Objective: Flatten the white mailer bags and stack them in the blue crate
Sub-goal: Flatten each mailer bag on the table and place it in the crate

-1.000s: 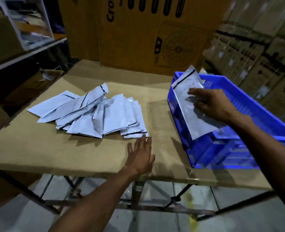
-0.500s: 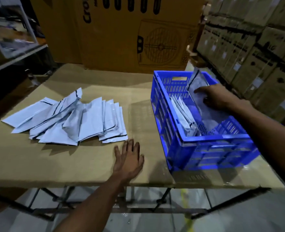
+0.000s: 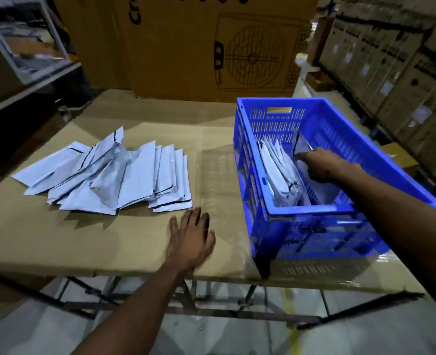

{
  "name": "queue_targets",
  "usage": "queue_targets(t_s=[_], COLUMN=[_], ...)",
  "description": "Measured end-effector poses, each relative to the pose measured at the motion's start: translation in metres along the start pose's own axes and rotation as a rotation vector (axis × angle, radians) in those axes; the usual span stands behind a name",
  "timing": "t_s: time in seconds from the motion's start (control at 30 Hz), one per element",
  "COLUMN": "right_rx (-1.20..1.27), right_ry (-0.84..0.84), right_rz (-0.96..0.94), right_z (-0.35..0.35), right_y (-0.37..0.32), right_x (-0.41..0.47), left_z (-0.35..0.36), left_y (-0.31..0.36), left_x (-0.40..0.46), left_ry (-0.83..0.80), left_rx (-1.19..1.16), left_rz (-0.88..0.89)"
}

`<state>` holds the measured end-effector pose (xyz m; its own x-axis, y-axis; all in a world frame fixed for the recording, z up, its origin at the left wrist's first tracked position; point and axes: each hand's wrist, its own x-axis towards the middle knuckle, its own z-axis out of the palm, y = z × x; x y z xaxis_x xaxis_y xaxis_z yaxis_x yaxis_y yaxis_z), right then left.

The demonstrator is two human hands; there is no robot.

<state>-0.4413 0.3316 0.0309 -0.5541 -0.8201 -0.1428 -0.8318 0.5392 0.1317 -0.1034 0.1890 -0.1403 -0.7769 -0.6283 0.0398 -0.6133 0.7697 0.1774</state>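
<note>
A blue crate (image 3: 311,210) stands on the right of the cardboard-covered table (image 3: 109,242). Inside it, several white mailer bags (image 3: 278,172) lean against its left wall. My right hand (image 3: 322,165) is down in the crate and grips one more mailer bag (image 3: 301,147), which stands nearly upright beside the leaning ones. A loose pile of white mailer bags (image 3: 124,178) lies spread on the table's left half. My left hand (image 3: 192,237) rests flat on the table, fingers straight, just in front of the pile's right end.
A large brown carton (image 3: 211,47) stands behind the table. Stacked cartons (image 3: 396,60) line the right side. A shelf with a white bin (image 3: 29,42) is at the left. The table's metal frame (image 3: 211,308) shows below its front edge.
My right hand has lowered the mailer bag from above the crate's rim down inside it, next to the leaning bags. My left hand has stayed flat on the table.
</note>
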Motion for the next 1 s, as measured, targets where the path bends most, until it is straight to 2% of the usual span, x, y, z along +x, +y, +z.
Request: queue_targets(t_s=[0.2,0.4,0.53,0.73,0.9,1.0], right_rx=[0.023,0.171,0.254,0.386,0.417,0.399], right_ry=[-0.166,-0.159,-0.025,0.45,0.507,0.509], right_rz=[-0.009,-0.056,-0.076,-0.124,-0.293,-0.374], right_z=[0.016,0.018,0.013,-0.014,-0.041,-0.046], right_y=[-0.003,-0.011,-0.013,-0.048,-0.113,-0.154], right_x=[0.007,0.013,0.006,-0.003,-0.003,0.006], left_z=[0.001,0.0,0.0,0.0,-0.006,-0.01], left_y=[0.0,0.0,-0.001,-0.004,-0.036,-0.072], left_x=[0.001,0.001,0.002,-0.004,-0.018,-0.03], left_ry=[0.021,0.034,0.042,0.059,0.093,0.094], left_rx=[0.004,-0.01,-0.015,-0.004,-0.064,-0.072], left_rz=[-0.001,0.004,0.007,0.032,0.09,0.057])
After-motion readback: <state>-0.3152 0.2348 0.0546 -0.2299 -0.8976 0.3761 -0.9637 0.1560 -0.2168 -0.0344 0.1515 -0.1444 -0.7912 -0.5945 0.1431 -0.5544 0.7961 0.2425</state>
